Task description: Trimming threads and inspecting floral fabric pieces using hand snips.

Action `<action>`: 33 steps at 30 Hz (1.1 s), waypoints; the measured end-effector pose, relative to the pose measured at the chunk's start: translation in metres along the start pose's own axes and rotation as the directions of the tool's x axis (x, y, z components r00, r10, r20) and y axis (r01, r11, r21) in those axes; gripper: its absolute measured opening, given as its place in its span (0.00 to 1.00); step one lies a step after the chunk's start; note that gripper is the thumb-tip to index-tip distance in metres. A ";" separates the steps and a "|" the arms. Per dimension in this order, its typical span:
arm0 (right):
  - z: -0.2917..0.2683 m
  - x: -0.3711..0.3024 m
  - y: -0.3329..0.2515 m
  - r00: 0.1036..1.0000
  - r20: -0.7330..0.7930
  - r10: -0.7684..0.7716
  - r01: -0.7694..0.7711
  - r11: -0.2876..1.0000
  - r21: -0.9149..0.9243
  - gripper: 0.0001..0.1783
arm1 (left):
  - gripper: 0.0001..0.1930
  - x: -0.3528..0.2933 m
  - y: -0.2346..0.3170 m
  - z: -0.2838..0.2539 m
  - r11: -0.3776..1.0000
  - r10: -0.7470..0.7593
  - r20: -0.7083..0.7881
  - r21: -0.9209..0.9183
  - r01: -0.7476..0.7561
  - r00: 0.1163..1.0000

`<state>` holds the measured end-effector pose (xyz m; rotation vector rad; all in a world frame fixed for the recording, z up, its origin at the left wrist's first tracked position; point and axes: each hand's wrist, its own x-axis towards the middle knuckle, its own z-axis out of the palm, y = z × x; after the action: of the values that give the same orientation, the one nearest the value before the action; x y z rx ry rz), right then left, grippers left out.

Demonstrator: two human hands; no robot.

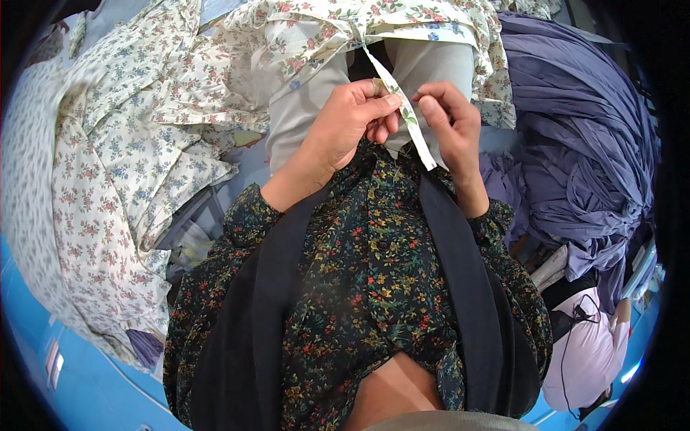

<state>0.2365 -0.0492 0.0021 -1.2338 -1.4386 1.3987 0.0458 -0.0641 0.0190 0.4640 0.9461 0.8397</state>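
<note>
A narrow white fabric strip [415,131] with green leaf print hangs from the floral cloth [424,29] over my lap, and its end lies near my waist. My left hand [356,115] pinches the strip between thumb and fingers. Just right of it, my right hand [453,123] is closed, thumb near the curled index finger. Whatever its fingertips hold, if anything, is too small to make out. Grey-clad legs [305,108] show beneath the cloth.
Long folds of floral fabric [100,187] spread along the left side. A large heap of purple-grey cloth [575,122] is piled at right. Behind on the right sits another person in a pale pink top [586,352]. The floor [86,381] is blue.
</note>
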 end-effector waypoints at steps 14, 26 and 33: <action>0.006 0.021 -0.001 0.955 0.216 0.202 -0.256 0.931 0.261 0.06 | 0.08 0.000 -0.009 0.006 0.798 0.380 -0.085 0.534 -0.280 0.921; -0.012 0.021 0.000 0.944 0.272 0.188 -0.322 0.711 0.625 0.07 | 0.06 -0.002 0.001 0.003 0.981 0.127 -0.085 0.157 -0.112 0.988; 0.004 0.000 0.002 0.994 0.043 -0.101 0.106 0.988 -0.115 0.13 | 0.06 0.001 0.002 -0.001 0.999 0.015 -0.049 -0.036 -0.017 0.999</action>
<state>0.2328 -0.0505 -0.0001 -1.1926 -1.6071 1.2894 0.0444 -0.0624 0.0192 0.4220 0.9718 0.8844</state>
